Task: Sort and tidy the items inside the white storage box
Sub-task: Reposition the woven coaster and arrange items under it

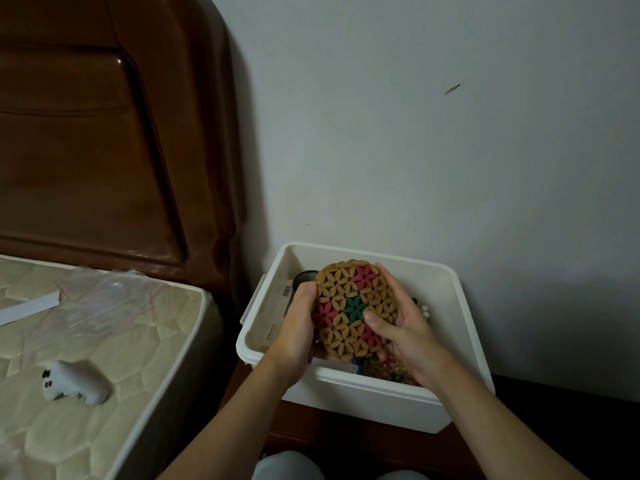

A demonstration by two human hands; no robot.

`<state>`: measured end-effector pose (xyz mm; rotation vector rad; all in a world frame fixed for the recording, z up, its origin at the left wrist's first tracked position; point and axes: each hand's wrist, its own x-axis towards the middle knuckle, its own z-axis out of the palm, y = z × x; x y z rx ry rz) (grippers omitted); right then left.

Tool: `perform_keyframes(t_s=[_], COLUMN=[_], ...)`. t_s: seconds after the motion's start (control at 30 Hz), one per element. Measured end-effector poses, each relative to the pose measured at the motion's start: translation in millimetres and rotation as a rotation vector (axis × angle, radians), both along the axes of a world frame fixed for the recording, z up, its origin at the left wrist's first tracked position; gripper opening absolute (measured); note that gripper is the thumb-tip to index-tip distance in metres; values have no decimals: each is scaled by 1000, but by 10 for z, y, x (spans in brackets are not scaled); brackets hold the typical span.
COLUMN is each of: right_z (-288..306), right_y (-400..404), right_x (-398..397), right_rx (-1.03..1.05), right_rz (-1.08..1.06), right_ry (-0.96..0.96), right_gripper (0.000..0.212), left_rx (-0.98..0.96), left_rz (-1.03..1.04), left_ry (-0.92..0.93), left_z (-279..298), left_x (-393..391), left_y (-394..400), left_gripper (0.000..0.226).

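- A white storage box (349, 393) sits at lower centre of the frame, on a dark wooden surface (346, 441) against a pale wall (433, 133).
- Both hands hold a round trivet (355, 308) above the box's opening, tilted up so that its patterned face meets the camera.
- The trivet is made of tan petal-shaped pieces, with red flowers at its top, left and lower right and one green flower in the middle.
- The left hand (298, 327) grips the trivet's left edge, fingers curled behind it.
- The right hand (403, 327) grips the right edge, thumb pressed on the front face just beside the green flower and fingers wrapped round the rim.
- Inside the box, a dark mesh cup (304, 277) shows at the far left, beside a white carton with a barcode (285, 292).
- A second woven piece of tan beads (384, 370) lies low in the box, under the right hand.
- Small white things (425, 310) peek out right of the right hand; what they are cannot be told.
- At lower left of the frame lies a mattress (104, 375) with a white controller (74, 382), clear plastic wrap (114, 299) and a white paper strip (31, 308) on it.
- A dark wooden headboard (104, 133) fills the upper left.
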<state>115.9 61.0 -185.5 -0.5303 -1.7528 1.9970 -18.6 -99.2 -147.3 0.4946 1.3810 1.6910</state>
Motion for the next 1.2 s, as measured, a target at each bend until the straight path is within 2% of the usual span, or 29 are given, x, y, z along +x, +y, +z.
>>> perform_keyframes(t_s=[0.1,0.3,0.4,0.47,0.57,0.63,0.77,0.9,1.0,1.1,1.2], right_z=[11,50,96,150,261,362,518,569,599,605,595], right_y=[-22,-63,-85,-102,-146,-191,-264,-271,-261,-207,-93], right_x=[-5,-6,4,-7,-43,-60,-93,-53,-16,4,58], right_rx=[7,11,-103,-192,-201,-177,-68,52,191,267,215], right_rz=[-15,-44,-81,-108,-123,-117,-177,-330,-416,-434,-328], right_ry=[0,7,7,12,-9,-54,-122,-16,-28,-73,-143], right_gripper=[84,78,82,73,47,42,49,39,38,42,58], left_rx=[6,35,72,90,131,166,152,98,86,99,125], left_rz=[-4,43,91,113,146,167,138,102,65,44,63], left_ry=[56,68,49,33,12,-12,14,71,98,102,127], left_z=[5,-12,-8,-8,1,9,106,309,363,328,267], left_x=[14,27,23,24,28,42,111,95,138,176,156], left_y=[-8,-26,-26,-27,-42,-56,-19,81,140,181,192], left_gripper=[55,39,42,41,38,37,38,51,56,63,55])
